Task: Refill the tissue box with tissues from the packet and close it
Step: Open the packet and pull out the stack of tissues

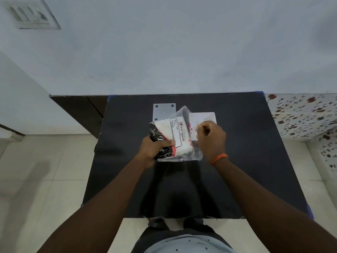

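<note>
Left hand (155,149) clamps the tissue packet (173,137), right hand (211,137) pinches its crinkly slippery wrap; light, squishy, so grip the middle.

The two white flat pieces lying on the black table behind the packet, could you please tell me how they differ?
The white panel with dark round holes lies further left and back; the plain white panel shows no holes. The holed one is partly hidden by the clear plastic tissue packet, the plain one by the right hand. Both lie flat.
</note>
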